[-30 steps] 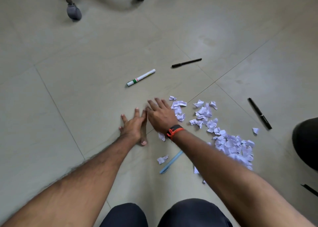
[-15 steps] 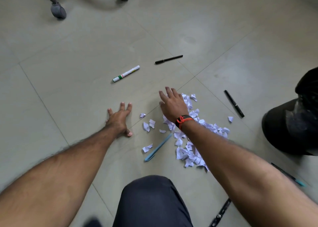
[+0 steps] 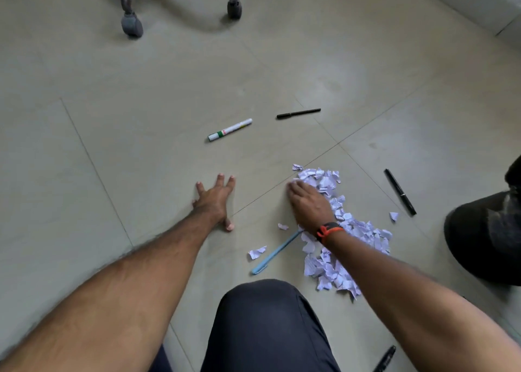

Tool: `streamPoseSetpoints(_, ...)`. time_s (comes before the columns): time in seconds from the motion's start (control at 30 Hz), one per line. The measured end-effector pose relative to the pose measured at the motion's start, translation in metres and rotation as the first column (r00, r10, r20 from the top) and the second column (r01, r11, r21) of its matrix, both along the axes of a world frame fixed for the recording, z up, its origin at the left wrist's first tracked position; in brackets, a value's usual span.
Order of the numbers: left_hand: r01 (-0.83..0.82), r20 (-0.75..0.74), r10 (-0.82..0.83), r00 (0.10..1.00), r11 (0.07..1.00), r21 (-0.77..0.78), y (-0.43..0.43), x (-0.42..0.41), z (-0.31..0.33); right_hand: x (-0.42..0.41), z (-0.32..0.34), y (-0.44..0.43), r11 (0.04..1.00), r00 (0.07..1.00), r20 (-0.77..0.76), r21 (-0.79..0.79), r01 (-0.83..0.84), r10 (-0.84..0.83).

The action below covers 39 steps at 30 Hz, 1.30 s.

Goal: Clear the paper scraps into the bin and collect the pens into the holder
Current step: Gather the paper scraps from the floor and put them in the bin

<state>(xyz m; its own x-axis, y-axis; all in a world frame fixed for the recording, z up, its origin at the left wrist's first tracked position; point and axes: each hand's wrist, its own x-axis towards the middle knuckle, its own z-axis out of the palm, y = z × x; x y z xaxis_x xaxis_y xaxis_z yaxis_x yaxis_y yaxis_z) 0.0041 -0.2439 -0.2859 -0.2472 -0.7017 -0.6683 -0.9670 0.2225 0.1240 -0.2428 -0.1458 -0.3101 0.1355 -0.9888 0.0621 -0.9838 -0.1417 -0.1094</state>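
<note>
The right hand (image 3: 308, 205) is pressing flat, empty, on the paper scraps (image 3: 355, 235); the left hand (image 3: 214, 202) is bracing spread-fingered on the floor (image 3: 135, 157); raking low should gather stragglers.

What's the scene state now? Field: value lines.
left hand: flat on grey tiled floor, holding nothing
right hand: open, against left edge of white torn-paper scrap pile
light blue plastic pen: on floor, upper end meets pile
white green-banded marker: loose, beyond both hands
slim black pen: loose, beyond marker
second black pen: loose, right of pile
</note>
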Motion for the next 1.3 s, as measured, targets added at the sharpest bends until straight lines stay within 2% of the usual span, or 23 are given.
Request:
streamPoseSetpoints(0.07,0.03,0.009,-0.03,1.0,1.0,-0.007,-0.001,-0.001,0.0,-0.006,0.001,0.008,1.0,0.999,0.034,-0.016,-0.007,0.007)
streamPoseSetpoints(0.17,0.087,0.03,-0.086,0.996,0.996,-0.021,0.001,-0.002,0.008,0.006,0.0,0.026,0.981,0.977,0.089,0.011,-0.194,0.192)
streamPoseSetpoints(0.23,0.041,0.007,-0.041,0.999,0.999,0.008,0.009,-0.006,0.019,0.008,-0.005,0.03,0.971,0.966,0.096,-0.012,-0.241,0.241)
streamPoseSetpoints(0.33,-0.029,-0.045,0.03,0.999,1.0,0.01,0.033,-0.018,0.027,0.0,-0.011,0.026,0.989,0.985,0.122,-0.091,-0.115,0.126)
streamPoseSetpoints(0.47,0.113,-0.076,-0.116,0.99,0.993,-0.043,0.068,-0.037,0.022,-0.008,-0.006,0.03,0.993,0.992,0.116,-0.099,0.057,-0.046)
streamPoseSetpoints(0.57,0.177,-0.04,-0.185,0.982,0.974,-0.141,0.08,-0.041,0.02,-0.004,0.001,0.039,0.993,0.988,0.147,-0.101,0.065,-0.05)
streamPoseSetpoints(0.7,0.108,-0.066,-0.135,0.989,0.942,-0.318,0.074,-0.044,0.016,0.004,0.004,0.055,0.998,0.993,0.119,-0.063,-0.016,0.023)
streamPoseSetpoints(0.83,0.09,-0.097,-0.144,0.985,0.902,-0.422,0.064,-0.068,0.014,-0.004,0.003,0.067,0.99,0.964,0.243,-0.064,0.129,-0.11)
streamPoseSetpoints(0.9,0.052,-0.129,-0.12,0.984,0.898,-0.436,0.063,-0.085,0.012,-0.006,0.013,0.078,0.936,0.896,0.358,-0.129,0.326,-0.263)
streamPoseSetpoints(0.93,0.026,-0.141,-0.094,0.986,0.907,-0.42,0.062,-0.095,0.012,-0.009,0.021,0.085,0.869,0.809,0.447,-0.125,0.479,-0.382)
streamPoseSetpoints(1.0,-0.024,-0.173,-0.041,0.984,0.934,-0.357,0.06,-0.115,0.014,-0.02,0.037,0.106,0.642,0.529,0.583,-0.018,0.767,-0.616)
streamPoseSetpoints(1.07,-0.095,-0.27,0.022,0.963,0.96,-0.262,0.052,-0.135,0.018,-0.04,0.053,0.132,0.434,0.309,0.537,0.119,0.893,-0.785)
streamPoseSetpoints(1.13,-0.161,-0.406,0.087,0.91,0.975,-0.152,0.041,-0.151,0.022,-0.06,0.064,0.16,0.318,0.159,0.428,0.331,0.889,-0.889)
streamPoseSetpoints(1.2,-0.101,-0.473,0.048,0.88,0.991,-0.087,0.033,-0.164,0.025,-0.072,0.069,0.181,0.305,0.121,0.346,0.546,0.78,-0.93)
streamPoseSetpoints(1.3,0.144,-0.45,-0.144,0.881,0.989,-0.036,0.035,-0.177,0.026,-0.076,0.061,0.189,0.375,0.212,0.314,0.679,0.631,-0.926)
